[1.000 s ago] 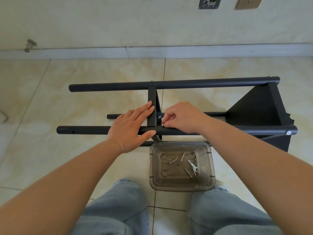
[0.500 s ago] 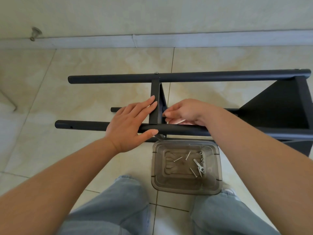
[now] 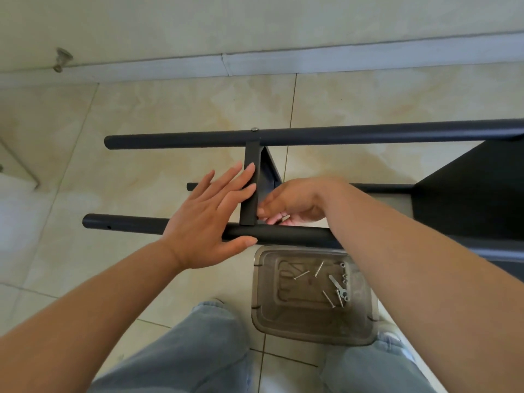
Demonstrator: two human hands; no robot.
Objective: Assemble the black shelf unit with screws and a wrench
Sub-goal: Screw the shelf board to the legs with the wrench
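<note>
On the tiled floor, near the wall's skirting, the shelf unit lies on its side, its long tubes running left to right. The left hand lies flat with straight fingers, pressing against the cross bracket and over the near tube. The right hand reaches in behind that tube, its fingers curled on something small and pale at the bracket's foot, probably a screw, though it is too hidden to be sure. Just this side of the near tube stands a clear box holding loose screws and what looks like a small wrench.

The frame looks to be stiff painted metal, fairly light but smooth, so it may roll or slide on tile. It is best held by the tube beside the joint, with the bracket braced square. The screws are small and easily dropped.
</note>
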